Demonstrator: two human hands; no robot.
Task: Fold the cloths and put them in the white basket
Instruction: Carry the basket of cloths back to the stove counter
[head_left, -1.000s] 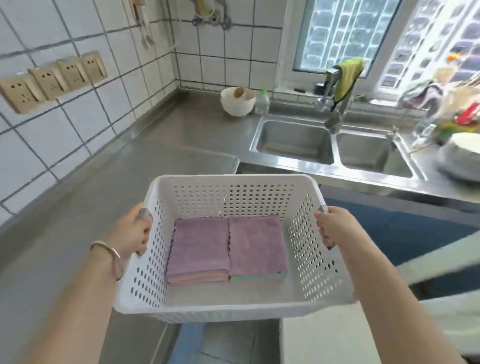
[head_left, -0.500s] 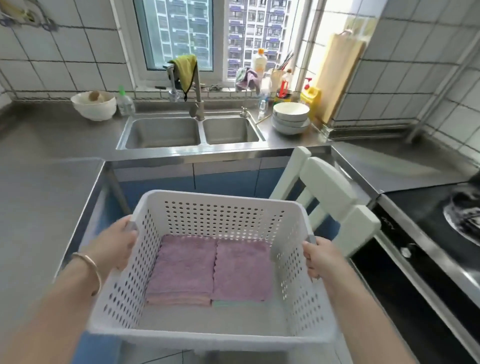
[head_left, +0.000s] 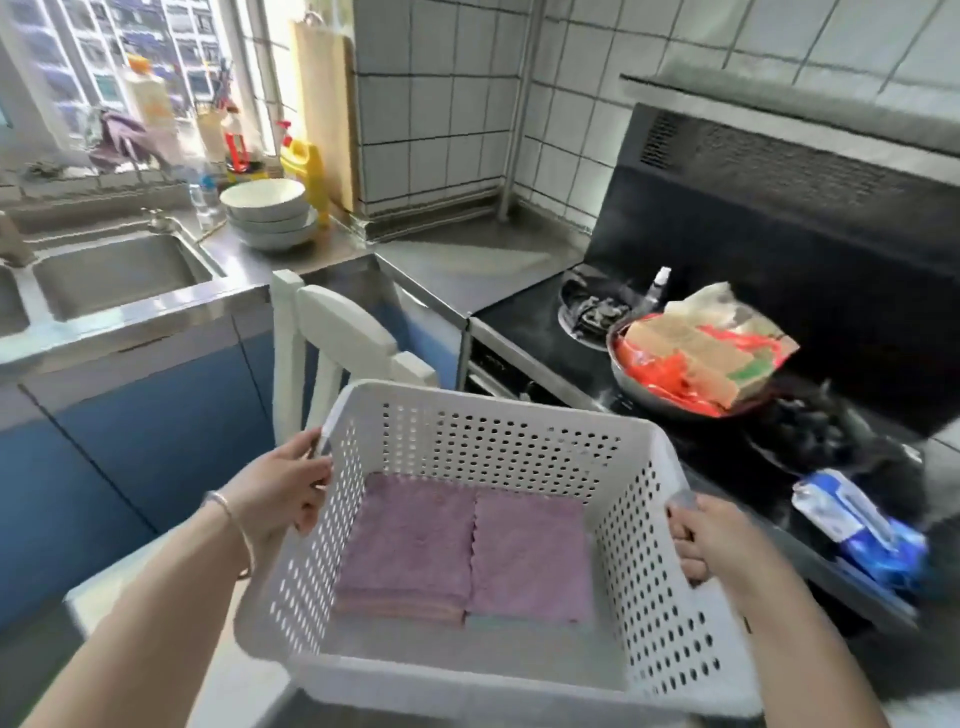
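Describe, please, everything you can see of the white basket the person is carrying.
The white basket looks like moulded plastic, rectangular, with perforated walls, a solid rim and a plain floor. It is held in the air, roughly level, in front of the stove. The left hand and right hand each hold a side grip. Inside, two stacks of folded purple cloths lie flat, side by side, on the floor.

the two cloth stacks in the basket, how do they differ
The left stack looks thicker, with pinkish layers along its front edge; the right stack sits lower, with a pale green layer at its front edge. The left stack lies by the wall the left hand grips; the right stack lies toward the right hand. Both are folded, purple on top, flat and side by side in the basket.
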